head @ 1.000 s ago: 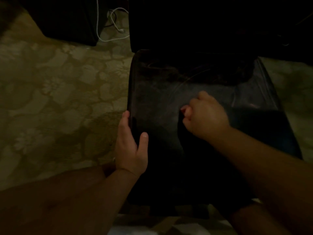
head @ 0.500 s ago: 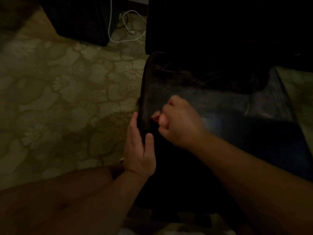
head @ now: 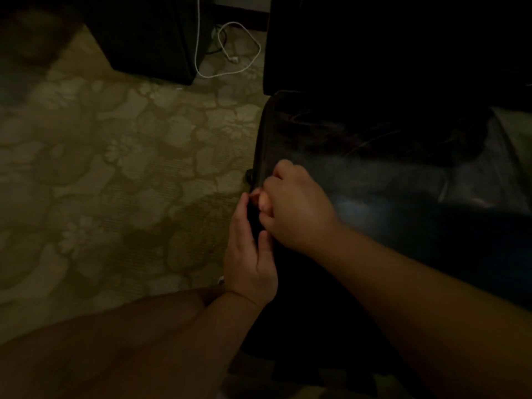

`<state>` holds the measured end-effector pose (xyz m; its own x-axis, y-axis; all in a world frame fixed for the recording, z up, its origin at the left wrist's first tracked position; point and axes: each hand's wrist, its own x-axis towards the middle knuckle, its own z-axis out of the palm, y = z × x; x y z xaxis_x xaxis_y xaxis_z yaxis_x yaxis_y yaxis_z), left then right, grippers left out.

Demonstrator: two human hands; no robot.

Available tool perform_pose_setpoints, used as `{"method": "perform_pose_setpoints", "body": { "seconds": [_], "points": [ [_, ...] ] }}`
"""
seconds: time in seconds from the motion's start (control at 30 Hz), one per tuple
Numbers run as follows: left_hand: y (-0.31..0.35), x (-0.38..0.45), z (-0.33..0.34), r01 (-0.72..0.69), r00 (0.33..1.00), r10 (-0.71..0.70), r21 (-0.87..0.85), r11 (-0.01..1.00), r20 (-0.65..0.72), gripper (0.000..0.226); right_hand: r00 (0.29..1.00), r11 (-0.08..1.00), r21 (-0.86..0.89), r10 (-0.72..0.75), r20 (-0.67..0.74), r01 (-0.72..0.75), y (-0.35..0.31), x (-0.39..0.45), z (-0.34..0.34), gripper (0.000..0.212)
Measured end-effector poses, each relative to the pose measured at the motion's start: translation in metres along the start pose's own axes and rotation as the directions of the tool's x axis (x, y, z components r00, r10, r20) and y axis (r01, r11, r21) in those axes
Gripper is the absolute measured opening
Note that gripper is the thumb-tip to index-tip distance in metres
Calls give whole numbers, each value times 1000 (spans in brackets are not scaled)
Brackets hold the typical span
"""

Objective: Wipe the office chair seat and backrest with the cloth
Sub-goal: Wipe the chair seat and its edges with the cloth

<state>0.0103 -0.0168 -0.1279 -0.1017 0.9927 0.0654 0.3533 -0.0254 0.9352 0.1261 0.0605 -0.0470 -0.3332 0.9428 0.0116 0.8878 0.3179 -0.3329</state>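
Right hand [head: 290, 208] fisted at the left edge of the chair seat [head: 403, 180], knuckles up, fingers curled tight around something dark; presumably the cloth, too dark to make out as its own shape; forearm reaching in from the lower right across the seat. Left hand [head: 249, 254] clamped on that same left edge just below the fist, fingers down the outer side, thumb on top of the seat, nearly touching the right hand; forearm coming up from the bottom centre. Seat glossy black, faint streaks across it, running off to the right; backrest [head: 388, 47] rising dark at the far end. Left of the edge, wide stretch of patterned carpet [head: 115, 168]; white cable [head: 230, 53] looped on the floor beyond, beside dark furniture [head: 149, 33].
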Motion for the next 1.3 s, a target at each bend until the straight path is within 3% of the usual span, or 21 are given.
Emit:
{"method": "perform_pose_setpoints", "body": {
  "seconds": [0.17,0.37,0.47,0.53,0.6,0.8,0.9,1.0,1.13,1.23,1.3],
  "points": [
    [-7,10,-4,-17,1000,17,43,999,9,77,988,996,57,-71,135,64,31,-40,-22,16],
    [-1,26,-12,-24,996,0,276,961,87,74,983,989,63,125,131,-134,92,-115,-45,25],
    [14,40,-19,-272,959,191,494,826,209,66,982,979,96,173,71,-179,116,-149,-53,27],
    [32,48,-17,-472,879,306,576,667,366,63,977,973,86,213,17,-213,130,-167,-58,25],
    [58,48,-2,-584,807,340,569,579,483,62,960,958,81,279,-34,-276,152,-184,-65,26],
    [141,17,98,-564,757,217,449,693,616,60,866,882,56,471,-166,-468,224,-231,-90,35],
    [131,3,127,-578,726,187,441,687,661,63,887,898,-10,434,-157,-440,236,-252,-90,30],
    [111,-4,130,-556,752,165,480,678,638,63,890,896,-66,422,-173,-438,251,-259,-88,25],
    [103,-5,132,-593,736,182,491,638,653,60,778,790,-96,563,-280,-606,289,-222,-96,27],
    [103,-8,135,-591,742,174,510,625,647,60,668,710,-9,657,-350,-704,310,-179,-102,38],
    [103,-9,136,-588,747,181,511,627,639,58,697,735,-41,622,-356,-677,303,-163,-100,33]
  ]
}}
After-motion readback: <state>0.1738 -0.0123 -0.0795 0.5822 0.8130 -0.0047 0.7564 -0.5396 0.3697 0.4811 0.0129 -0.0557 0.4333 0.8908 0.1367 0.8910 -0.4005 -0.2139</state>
